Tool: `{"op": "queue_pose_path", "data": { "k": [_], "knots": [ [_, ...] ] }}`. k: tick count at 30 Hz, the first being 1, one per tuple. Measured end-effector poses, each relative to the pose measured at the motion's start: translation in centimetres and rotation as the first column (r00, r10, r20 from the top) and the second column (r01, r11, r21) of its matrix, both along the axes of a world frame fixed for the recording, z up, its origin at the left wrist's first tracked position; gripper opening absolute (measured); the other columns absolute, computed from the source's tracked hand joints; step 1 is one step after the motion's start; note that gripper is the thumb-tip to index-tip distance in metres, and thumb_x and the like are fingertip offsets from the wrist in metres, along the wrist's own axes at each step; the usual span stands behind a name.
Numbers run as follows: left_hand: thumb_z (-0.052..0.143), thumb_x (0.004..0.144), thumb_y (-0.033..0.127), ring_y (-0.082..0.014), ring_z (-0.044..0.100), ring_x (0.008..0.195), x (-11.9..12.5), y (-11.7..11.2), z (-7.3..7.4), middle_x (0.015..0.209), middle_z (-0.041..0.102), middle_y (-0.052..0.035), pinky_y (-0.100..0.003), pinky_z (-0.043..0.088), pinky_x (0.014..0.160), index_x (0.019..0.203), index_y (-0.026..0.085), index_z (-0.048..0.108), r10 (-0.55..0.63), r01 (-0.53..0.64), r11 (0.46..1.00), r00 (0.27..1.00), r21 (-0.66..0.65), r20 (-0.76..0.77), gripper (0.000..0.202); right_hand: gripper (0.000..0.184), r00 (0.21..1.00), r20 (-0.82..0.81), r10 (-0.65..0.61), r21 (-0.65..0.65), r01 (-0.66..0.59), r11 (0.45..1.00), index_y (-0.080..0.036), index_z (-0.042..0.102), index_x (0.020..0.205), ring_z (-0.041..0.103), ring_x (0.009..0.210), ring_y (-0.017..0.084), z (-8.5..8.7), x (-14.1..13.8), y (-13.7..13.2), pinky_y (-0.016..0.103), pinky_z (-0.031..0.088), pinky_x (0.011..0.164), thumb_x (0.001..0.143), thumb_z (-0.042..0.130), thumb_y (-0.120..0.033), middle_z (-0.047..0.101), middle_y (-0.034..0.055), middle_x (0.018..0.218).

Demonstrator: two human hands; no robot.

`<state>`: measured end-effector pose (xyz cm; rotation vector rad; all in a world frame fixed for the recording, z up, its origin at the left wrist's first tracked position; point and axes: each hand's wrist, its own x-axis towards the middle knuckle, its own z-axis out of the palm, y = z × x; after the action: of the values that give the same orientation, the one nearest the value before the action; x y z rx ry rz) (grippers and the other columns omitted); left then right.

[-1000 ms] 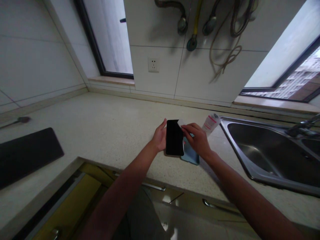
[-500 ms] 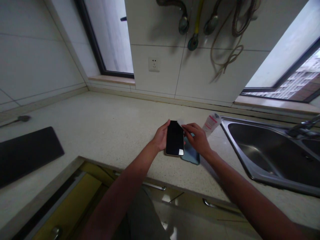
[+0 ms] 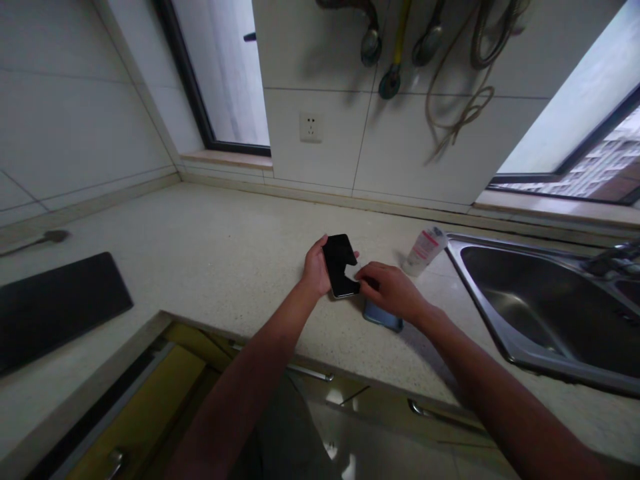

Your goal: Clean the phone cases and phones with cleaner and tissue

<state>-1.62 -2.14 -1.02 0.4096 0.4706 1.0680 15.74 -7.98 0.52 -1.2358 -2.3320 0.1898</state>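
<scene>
Left hand [image 3: 316,269]: fingers curled around the black smartphone [image 3: 339,259], long axis pointing away from the person.
Right hand [image 3: 387,291]: nearer the phone's lower right edge, fingers together; grip unclear.
Blue flat item [image 3: 383,317]: on the counter, below the right hand.
White tube [image 3: 425,252]: standing beside the sink.
Steel sink [image 3: 474,287]: far right.

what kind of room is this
Most likely a home kitchen: there's a stainless steel double sink with a tap, a speckled stone countertop, and metal-handled cabinet fronts below it.
</scene>
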Motion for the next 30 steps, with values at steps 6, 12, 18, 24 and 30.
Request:
{"op": "queue_pose_path", "data": {
  "k": [6,12,18,24,30],
  "knots": [
    [0.048,0.089,0.044,-0.0294,0.07,0.085,0.1,-0.2,0.0,0.091,0.072,-0.017,-0.051,0.052,0.086,0.103,0.011,0.064,0.025,-0.027,0.999,0.999,0.032,0.042,0.039,0.014,0.999,0.009,0.032,-0.072,-0.032,0.997,-0.017,0.067,0.087,0.054,0.067,0.014,-0.1,-0.6,-0.4,0.026,0.036,0.065,0.083,0.053,-0.018,0.063,0.0032,0.076],
    [0.052,0.087,0.044,-0.0284,0.07,0.081,0.5,-0.5,0.0,0.09,0.071,-0.016,-0.054,0.053,0.084,0.105,0.013,0.062,0.019,-0.019,1.0,1.0,-0.012,0.011,0.037,0.016,0.995,0.026,0.096,-0.109,-0.093,0.99,-0.017,0.066,0.095,0.055,0.069,0.015,-1.2,-2.3,-1.4,0.026,0.036,0.065,0.088,0.052,-0.019,0.065,0.0051,0.084],
    [0.048,0.089,0.048,-0.0281,0.07,0.077,0.3,-0.3,0.0,0.086,0.071,-0.0159,-0.053,0.055,0.082,0.098,0.013,0.062,0.016,-0.016,0.999,1.0,-0.034,-0.015,0.038,0.022,0.973,0.121,0.199,0.034,-0.204,0.978,-0.019,0.065,0.106,0.058,0.074,0.015,-2.1,-2.8,-2.0,0.025,0.037,0.064,0.095,0.048,-0.025,0.064,0.0071,0.094],
    [0.049,0.088,0.051,-0.0297,0.07,0.08,0.3,0.0,-0.4,0.082,0.07,-0.0144,-0.053,0.053,0.084,0.094,0.014,0.062,0.071,-0.071,0.997,0.997,-0.016,0.003,0.04,0.02,0.98,0.172,0.1,0.158,-0.128,0.979,-0.022,0.067,0.108,0.059,0.071,0.017,-1.8,-1.9,-1.4,0.027,0.037,0.062,0.094,0.054,-0.028,0.066,0.0071,0.09],
    [0.051,0.087,0.054,-0.0219,0.065,0.063,0.3,0.1,-0.1,0.065,0.063,-0.0079,-0.045,0.055,0.077,0.077,0.015,0.06,0.116,-0.112,0.985,0.993,-0.13,0.026,0.041,0.023,0.979,0.176,0.101,0.287,-0.149,0.946,-0.019,0.068,0.108,0.062,0.082,0.021,-1.4,-1.1,-0.8,0.031,0.044,0.073,0.093,0.056,-0.03,0.067,0.011,0.095]
  ]
}}
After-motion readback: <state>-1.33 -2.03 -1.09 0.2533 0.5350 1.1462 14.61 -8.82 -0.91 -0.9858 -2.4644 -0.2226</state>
